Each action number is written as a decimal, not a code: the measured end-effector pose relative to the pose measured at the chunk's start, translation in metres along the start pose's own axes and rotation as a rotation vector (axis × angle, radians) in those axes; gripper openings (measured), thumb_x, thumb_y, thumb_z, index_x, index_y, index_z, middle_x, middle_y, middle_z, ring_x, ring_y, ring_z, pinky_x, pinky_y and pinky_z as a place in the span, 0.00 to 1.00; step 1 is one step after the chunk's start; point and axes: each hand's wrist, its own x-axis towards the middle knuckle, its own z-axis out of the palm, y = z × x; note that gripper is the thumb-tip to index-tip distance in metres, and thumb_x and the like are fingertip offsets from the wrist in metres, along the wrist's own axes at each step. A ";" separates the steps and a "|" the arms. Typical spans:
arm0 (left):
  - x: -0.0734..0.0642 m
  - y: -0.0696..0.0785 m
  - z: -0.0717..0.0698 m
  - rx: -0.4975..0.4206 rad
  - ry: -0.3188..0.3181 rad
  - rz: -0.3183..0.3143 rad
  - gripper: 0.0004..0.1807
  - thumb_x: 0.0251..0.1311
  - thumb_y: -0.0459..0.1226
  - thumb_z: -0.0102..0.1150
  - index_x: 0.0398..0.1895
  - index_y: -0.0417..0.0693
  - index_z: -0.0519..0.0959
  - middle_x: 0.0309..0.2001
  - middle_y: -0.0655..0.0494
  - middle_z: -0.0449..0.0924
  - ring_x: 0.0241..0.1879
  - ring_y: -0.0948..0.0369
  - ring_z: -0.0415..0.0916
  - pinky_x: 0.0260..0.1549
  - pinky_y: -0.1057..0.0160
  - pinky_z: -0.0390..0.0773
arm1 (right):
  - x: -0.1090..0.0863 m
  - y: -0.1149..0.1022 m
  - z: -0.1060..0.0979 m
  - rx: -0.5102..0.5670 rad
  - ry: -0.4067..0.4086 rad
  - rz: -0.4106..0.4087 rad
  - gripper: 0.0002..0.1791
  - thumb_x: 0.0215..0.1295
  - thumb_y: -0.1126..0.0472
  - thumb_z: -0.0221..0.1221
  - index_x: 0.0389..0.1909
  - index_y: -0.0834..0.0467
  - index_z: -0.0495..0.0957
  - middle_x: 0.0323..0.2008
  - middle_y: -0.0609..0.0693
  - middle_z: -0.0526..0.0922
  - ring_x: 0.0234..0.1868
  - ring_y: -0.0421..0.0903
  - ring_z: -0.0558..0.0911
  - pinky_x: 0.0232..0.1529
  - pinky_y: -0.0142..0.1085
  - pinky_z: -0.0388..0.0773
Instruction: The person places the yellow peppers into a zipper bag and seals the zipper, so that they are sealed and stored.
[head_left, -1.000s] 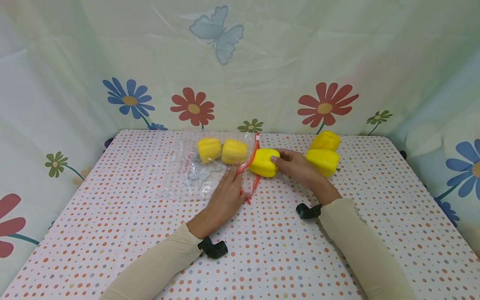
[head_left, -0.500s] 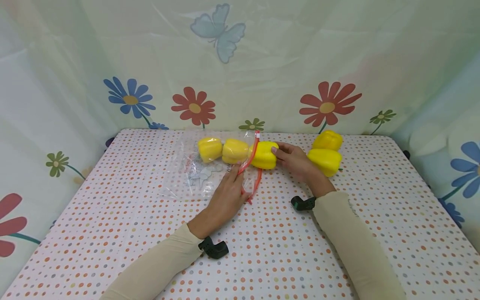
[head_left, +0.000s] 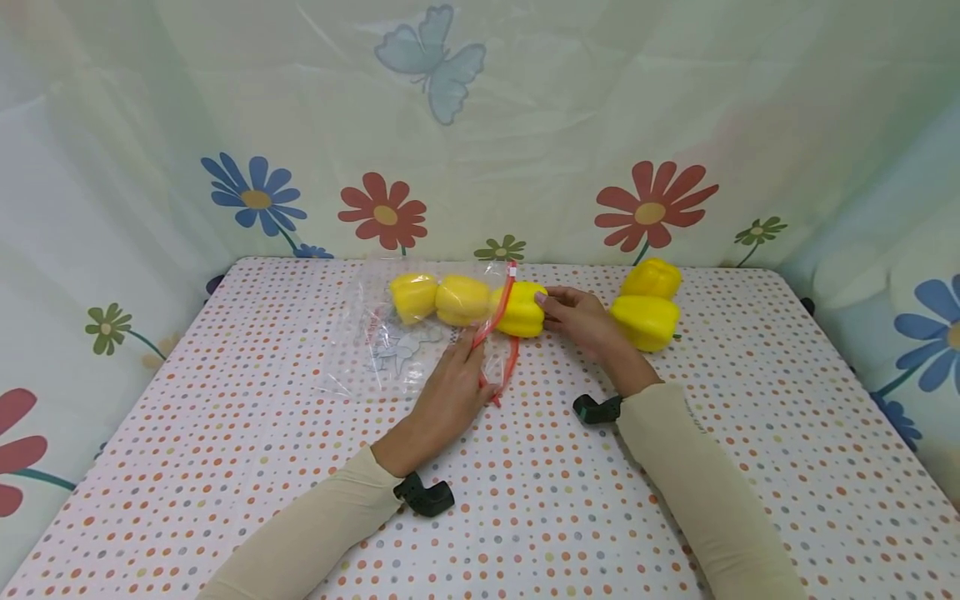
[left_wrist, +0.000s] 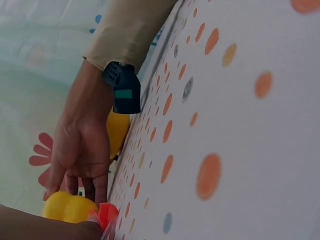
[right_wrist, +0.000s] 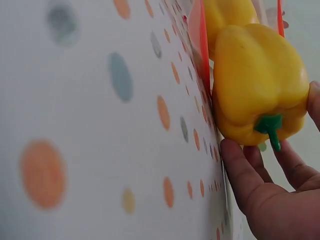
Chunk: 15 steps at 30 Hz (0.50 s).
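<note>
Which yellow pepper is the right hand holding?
The pepper partway into the bag; the right hand grips its stem end. Two other peppers lie fully inside, two more outside, farther right.

From above, the head view faces forward and down over the worktop [head_left: 525,517], while the wrist views, both turned sideways, look low along it, the left towards the right hand [left_wrist: 82,145], the right close on the yellow pepper [right_wrist: 255,75] that all three share.
</note>
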 end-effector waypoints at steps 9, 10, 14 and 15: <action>0.000 0.000 -0.001 0.001 -0.018 -0.015 0.36 0.58 0.42 0.68 0.65 0.32 0.68 0.75 0.43 0.48 0.70 0.48 0.56 0.67 0.54 0.56 | -0.002 -0.004 0.010 -0.034 0.020 -0.015 0.36 0.67 0.46 0.59 0.71 0.58 0.62 0.64 0.55 0.68 0.59 0.51 0.74 0.56 0.39 0.74; 0.000 -0.001 0.000 0.001 -0.017 -0.012 0.36 0.58 0.42 0.68 0.65 0.31 0.68 0.75 0.43 0.48 0.70 0.48 0.55 0.67 0.54 0.56 | -0.001 -0.004 0.011 -0.032 0.028 -0.017 0.36 0.67 0.46 0.59 0.70 0.58 0.63 0.64 0.55 0.68 0.59 0.51 0.74 0.56 0.39 0.74; 0.000 -0.001 -0.001 -0.014 -0.015 -0.010 0.37 0.58 0.41 0.69 0.67 0.31 0.66 0.75 0.42 0.48 0.70 0.47 0.56 0.67 0.53 0.56 | 0.000 -0.005 0.017 -0.017 0.045 -0.032 0.35 0.66 0.46 0.60 0.69 0.58 0.64 0.63 0.55 0.68 0.58 0.51 0.74 0.56 0.39 0.75; 0.000 -0.001 -0.001 -0.018 -0.015 -0.011 0.38 0.58 0.41 0.69 0.67 0.31 0.66 0.75 0.42 0.48 0.70 0.47 0.56 0.67 0.53 0.57 | 0.001 -0.005 0.018 -0.007 0.045 -0.037 0.35 0.66 0.47 0.60 0.69 0.58 0.64 0.62 0.55 0.68 0.58 0.51 0.74 0.55 0.39 0.75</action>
